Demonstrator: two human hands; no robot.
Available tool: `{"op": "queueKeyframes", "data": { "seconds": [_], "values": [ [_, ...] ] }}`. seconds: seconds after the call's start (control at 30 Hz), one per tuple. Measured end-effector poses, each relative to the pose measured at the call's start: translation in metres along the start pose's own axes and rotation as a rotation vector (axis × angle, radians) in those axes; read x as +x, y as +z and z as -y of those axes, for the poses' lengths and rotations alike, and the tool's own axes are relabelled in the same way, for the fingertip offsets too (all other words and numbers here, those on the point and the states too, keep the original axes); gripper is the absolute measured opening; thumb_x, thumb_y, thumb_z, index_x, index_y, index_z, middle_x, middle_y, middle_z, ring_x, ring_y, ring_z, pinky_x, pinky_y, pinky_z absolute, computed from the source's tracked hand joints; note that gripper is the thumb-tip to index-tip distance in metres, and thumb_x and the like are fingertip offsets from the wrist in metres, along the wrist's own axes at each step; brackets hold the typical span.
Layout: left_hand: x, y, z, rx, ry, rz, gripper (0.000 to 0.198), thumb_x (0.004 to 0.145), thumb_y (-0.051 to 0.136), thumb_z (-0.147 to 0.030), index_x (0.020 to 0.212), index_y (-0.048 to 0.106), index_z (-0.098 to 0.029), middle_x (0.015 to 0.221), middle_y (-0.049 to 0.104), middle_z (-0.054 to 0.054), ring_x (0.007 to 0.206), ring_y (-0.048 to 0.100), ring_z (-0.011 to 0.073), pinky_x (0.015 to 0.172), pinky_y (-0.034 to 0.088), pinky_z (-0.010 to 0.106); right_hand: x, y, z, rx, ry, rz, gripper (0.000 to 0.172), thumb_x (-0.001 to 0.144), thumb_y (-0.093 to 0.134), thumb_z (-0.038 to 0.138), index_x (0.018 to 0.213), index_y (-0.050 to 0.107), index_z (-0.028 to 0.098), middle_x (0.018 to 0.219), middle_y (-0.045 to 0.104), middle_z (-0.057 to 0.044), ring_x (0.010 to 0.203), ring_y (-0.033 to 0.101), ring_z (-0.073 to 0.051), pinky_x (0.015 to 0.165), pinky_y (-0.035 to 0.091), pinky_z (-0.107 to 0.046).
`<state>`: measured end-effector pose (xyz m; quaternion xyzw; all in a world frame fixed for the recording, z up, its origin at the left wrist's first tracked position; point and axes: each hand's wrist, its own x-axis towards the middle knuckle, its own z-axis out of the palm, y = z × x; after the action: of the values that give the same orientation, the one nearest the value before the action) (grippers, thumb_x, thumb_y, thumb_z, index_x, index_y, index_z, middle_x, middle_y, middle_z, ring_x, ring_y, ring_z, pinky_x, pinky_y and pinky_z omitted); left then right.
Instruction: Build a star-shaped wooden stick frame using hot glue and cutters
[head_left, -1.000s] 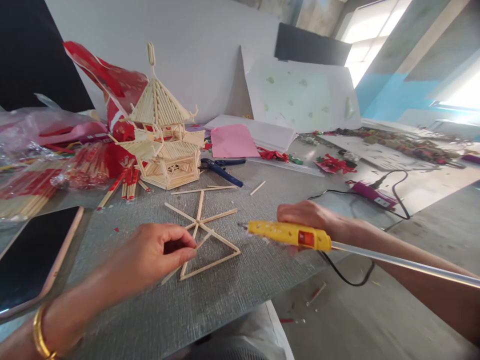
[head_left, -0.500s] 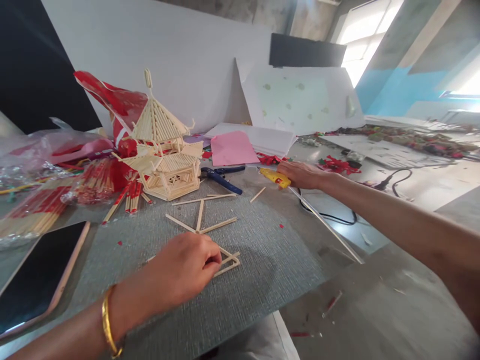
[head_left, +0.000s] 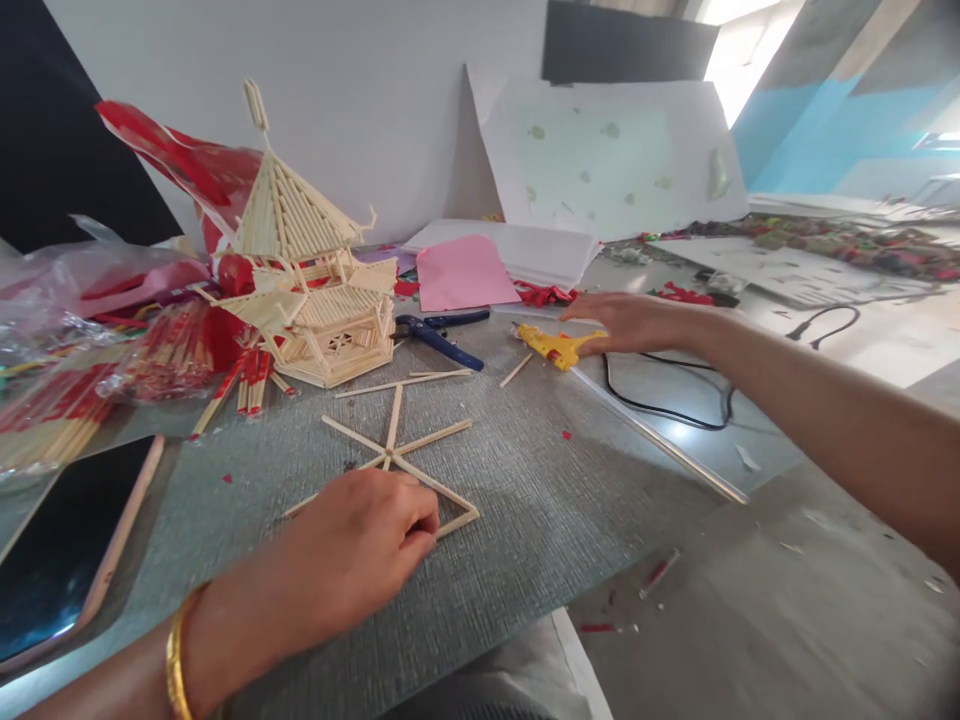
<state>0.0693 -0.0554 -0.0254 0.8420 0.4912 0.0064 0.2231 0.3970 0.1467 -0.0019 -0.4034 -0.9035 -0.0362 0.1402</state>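
Left grip, at 7 o'clock: fingers curled under, knuckles up, forearm entering from 8 o'clock. Right grip, at 2 o'clock: palm down, fingers extended flat toward 9 o'clock, arm stretched straight from 4 o'clock.

Single head cam at wearer's eye level, facing forward and down over the table. Close range: left hand fills the foreground, wall behind.
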Motion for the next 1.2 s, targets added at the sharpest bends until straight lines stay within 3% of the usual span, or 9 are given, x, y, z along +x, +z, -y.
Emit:
{"op": "queueKeyframes", "data": {
  "seconds": [0.17, 0.33, 0.53, 0.77, 1.2],
  "values": [
    [0.001, -0.002, 0.000, -0.001, -0.005, -0.003, 0.022, 0.081, 0.046, -0.018, 0.073, 0.066, -0.019, 0.072, 0.066, 0.002, 0.066, 0.057, 0.0154, 0.058, 0.034, 0.027, -0.007, -0.001, 0.055, 0.028, -0.201, 0.113, 0.032, 0.088, 0.054, 0.025, 0.114, 0.061, 0.009, 0.115, 0.060, -0.013, 0.108, 0.052, -0.019, 0.095, 0.037, -0.036],
    [0.002, -0.003, 0.000, -0.038, 0.014, -0.019, 0.021, 0.079, 0.047, -0.017, 0.072, 0.066, -0.019, 0.070, 0.067, 0.001, 0.064, 0.057, 0.0147, 0.058, 0.034, 0.027, -0.013, 0.007, 0.116, 0.222, -0.422, 0.119, 0.023, 0.092, 0.048, 0.023, 0.106, 0.062, 0.010, 0.104, 0.062, -0.011, 0.097, 0.055, -0.016, 0.089, 0.042, -0.031],
    [0.003, -0.006, -0.003, -0.023, 0.003, 0.009, 0.021, 0.080, 0.047, -0.017, 0.075, 0.068, -0.020, 0.074, 0.068, 0.001, 0.065, 0.059, 0.0149, 0.058, 0.035, 0.026, -0.022, 0.021, 0.161, 0.397, -0.486, 0.229, 0.019, 0.092, 0.048, 0.020, 0.101, 0.063, 0.014, 0.094, 0.063, -0.006, 0.090, 0.056, -0.015, 0.081, 0.045, -0.028],
    [0.006, -0.005, -0.004, 0.005, -0.006, -0.001, 0.024, 0.078, 0.047, -0.014, 0.075, 0.069, -0.019, 0.074, 0.069, 0.003, 0.068, 0.061, 0.0166, 0.058, 0.037, 0.026, -0.032, 0.024, 0.183, 0.382, -0.464, 0.379, 0.016, 0.088, 0.050, 0.012, 0.092, 0.065, 0.013, 0.083, 0.063, -0.005, 0.082, 0.057, -0.014, 0.074, 0.045, -0.025],
    [0.006, -0.004, -0.005, 0.004, -0.012, 0.011, 0.024, 0.077, 0.047, -0.014, 0.075, 0.069, -0.020, 0.073, 0.069, 0.001, 0.065, 0.061, 0.0151, 0.057, 0.037, 0.024, -0.037, 0.027, 0.188, 0.345, -0.425, 0.428, 0.019, 0.085, 0.051, 0.005, 0.094, 0.066, 0.012, 0.083, 0.062, -0.005, 0.085, 0.055, -0.015, 0.077, 0.044, -0.026]
  ]
}}
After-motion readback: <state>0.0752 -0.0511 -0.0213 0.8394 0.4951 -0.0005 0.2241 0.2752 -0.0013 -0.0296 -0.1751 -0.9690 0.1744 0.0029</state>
